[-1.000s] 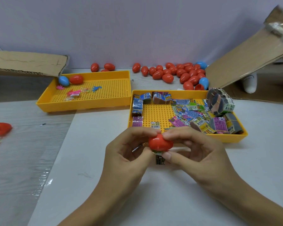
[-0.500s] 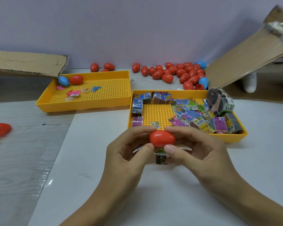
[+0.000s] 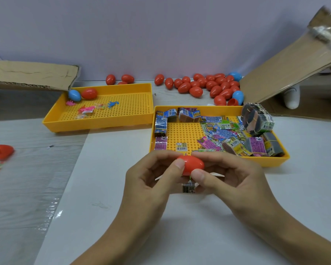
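My left grip (image 3: 153,180) and right grip (image 3: 233,176) each pinch one end of a red plastic egg (image 3: 192,165) above the white surface (image 3: 111,169), in front of a yellow tray (image 3: 271,162); it looks light, hard and slippery, best held by its ends.

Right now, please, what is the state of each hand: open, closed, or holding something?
Left hand: closed, pinching the left end of the red egg.
Right hand: closed, pinching the right end of the same egg.
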### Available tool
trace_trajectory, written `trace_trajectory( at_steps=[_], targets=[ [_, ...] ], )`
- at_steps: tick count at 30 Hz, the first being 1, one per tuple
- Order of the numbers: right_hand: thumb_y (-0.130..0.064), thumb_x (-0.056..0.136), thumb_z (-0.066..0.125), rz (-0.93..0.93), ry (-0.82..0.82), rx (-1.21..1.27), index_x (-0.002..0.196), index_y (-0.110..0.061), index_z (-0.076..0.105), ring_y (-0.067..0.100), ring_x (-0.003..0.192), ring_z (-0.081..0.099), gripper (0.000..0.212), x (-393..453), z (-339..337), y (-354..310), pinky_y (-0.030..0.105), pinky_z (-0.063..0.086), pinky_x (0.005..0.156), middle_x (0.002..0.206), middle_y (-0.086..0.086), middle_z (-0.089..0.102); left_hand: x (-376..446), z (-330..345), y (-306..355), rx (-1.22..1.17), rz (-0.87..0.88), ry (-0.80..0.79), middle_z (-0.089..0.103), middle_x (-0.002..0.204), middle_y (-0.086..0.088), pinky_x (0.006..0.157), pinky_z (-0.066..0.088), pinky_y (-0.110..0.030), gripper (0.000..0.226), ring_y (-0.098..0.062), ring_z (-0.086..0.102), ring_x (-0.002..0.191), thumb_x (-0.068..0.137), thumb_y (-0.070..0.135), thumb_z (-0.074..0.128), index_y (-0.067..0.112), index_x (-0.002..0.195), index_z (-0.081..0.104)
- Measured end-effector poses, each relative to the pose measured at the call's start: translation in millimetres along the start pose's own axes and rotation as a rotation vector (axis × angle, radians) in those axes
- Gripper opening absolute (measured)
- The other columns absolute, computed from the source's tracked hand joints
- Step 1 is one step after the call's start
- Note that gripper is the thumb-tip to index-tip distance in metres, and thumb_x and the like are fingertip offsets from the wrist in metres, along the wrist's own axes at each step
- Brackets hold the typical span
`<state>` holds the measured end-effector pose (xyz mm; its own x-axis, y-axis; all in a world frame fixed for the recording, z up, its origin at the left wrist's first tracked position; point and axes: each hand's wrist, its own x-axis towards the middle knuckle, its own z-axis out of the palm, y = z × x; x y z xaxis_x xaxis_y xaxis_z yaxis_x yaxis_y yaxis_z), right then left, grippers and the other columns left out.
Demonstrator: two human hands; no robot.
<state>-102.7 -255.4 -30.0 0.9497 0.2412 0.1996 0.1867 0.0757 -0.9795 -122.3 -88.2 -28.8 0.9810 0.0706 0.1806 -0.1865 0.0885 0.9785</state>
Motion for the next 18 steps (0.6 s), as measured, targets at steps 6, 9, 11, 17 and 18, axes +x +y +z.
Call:
trace_trajectory(
  at_steps=[6,9,11,17,18],
  targets=[
    [-0.014,0.076,0.076,-0.089,0.011,-0.257,0.108,-0.027,0.075,0.014,0.072,0.067,0.034,-0.6,-9.3,-0.5,0.025,0.055,0.058,0.086,-0.003,0.072,2.5,-2.6,2.8,0.037,0.14,0.047,0.076,0.098,0.0,0.075,0.056,-0.019,0.025,-0.018,0.073,0.094,0.076,0.023,0.079,0.025,0.1,0.072],
    [-0.027,0.08,0.073,-0.181,-0.078,-0.68,0.103,-0.028,0.075,0.007,0.057,0.054,0.023,-2.1,-20.0,-2.5,0.01,0.037,0.054,0.068,-0.012,0.061,7.5,-9.8,5.5,0.001,0.2,0.092,0.075,0.101,-0.002,0.077,0.058,-0.023,0.027,-0.022,0.073,0.097,0.076,0.02,0.076,0.025,0.103,0.071],
    [-0.044,0.081,0.071,-0.144,-0.174,-0.875,0.109,-0.032,0.074,0.005,0.06,0.052,0.031,-3.2,-22.4,-1.3,0.012,0.034,0.055,0.063,-0.015,0.053,10.2,-13.9,5.5,0.001,0.2,0.124,0.073,0.105,-0.005,0.078,0.058,-0.025,0.029,-0.024,0.072,0.101,0.077,0.016,0.079,0.025,0.104,0.072],
    [-0.045,0.086,0.067,-0.102,-0.204,-0.917,0.096,-0.033,0.078,0.005,0.065,0.061,0.018,-6.4,-17.3,-1.2,0.032,0.05,0.057,0.073,-0.015,0.07,8.0,-11.4,1.9,-0.009,0.205,0.097,0.07,0.102,-0.005,0.076,0.058,-0.024,0.024,-0.022,0.073,0.094,0.078,0.002,0.071,0.016,0.097,0.07],
    [-0.042,0.086,0.07,-0.09,-0.175,-0.851,0.091,-0.033,0.078,0.003,0.059,0.057,0.013,-5.7,-16.4,-2.3,0.028,0.047,0.054,0.066,-0.012,0.067,7.2,-10.5,1.1,-0.003,0.214,0.076,0.069,0.099,0.0,0.075,0.058,-0.025,0.023,-0.021,0.073,0.092,0.079,-0.001,0.068,0.015,0.095,0.068]
  ],
)
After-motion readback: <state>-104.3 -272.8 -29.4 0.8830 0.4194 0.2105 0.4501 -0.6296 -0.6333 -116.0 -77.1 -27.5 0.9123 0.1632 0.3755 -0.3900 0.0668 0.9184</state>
